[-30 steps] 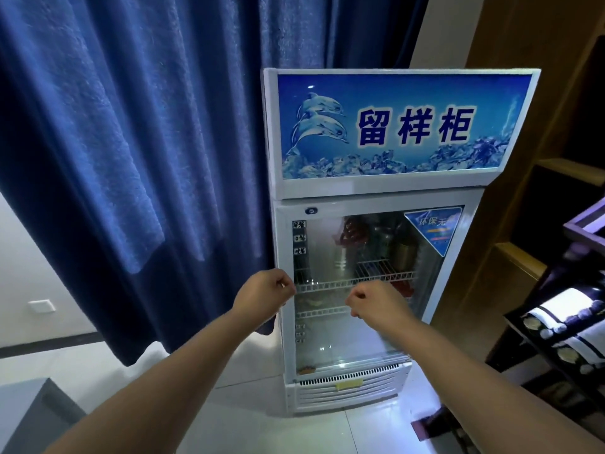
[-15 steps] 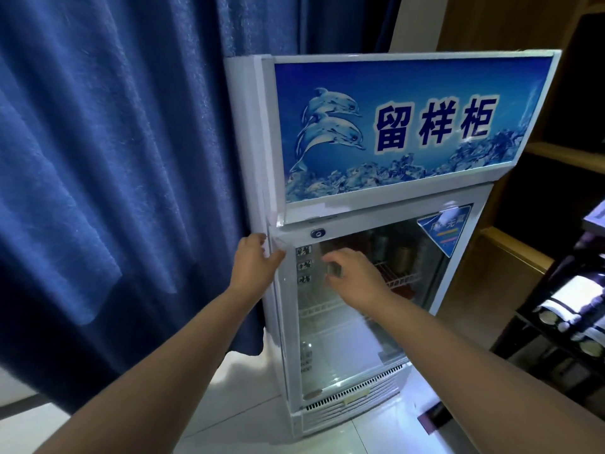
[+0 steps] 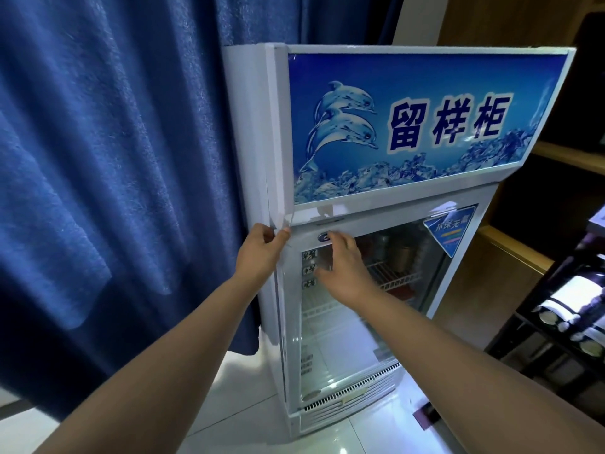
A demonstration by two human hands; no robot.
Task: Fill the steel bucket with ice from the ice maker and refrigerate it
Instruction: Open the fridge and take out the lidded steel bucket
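Note:
A white display fridge stands in front of me, with a glass door (image 3: 347, 342) below a blue dolphin sign (image 3: 425, 126). The door looks closed. My left hand (image 3: 258, 253) pinches the door's top left corner, thumb in front and fingers round the edge. My right hand (image 3: 343, 270) lies flat on the glass just below the door's top rail, fingers spread and holding nothing. Behind the glass, metal containers (image 3: 404, 257) stand on the upper wire shelf; I cannot tell whether one is the steel bucket. No ice maker is in view.
A heavy blue curtain (image 3: 114, 158) hangs to the fridge's left, touching its side. Wooden shelving (image 3: 514, 257) rises close on the right, with a dark rack of bottles (image 3: 563, 309) in front of it. The floor (image 3: 248, 407) is pale tile.
I have come closer to the fridge. Both hands rose from mid-door to its top left corner; the left closed on the door edge and the right opened flat on the glass.

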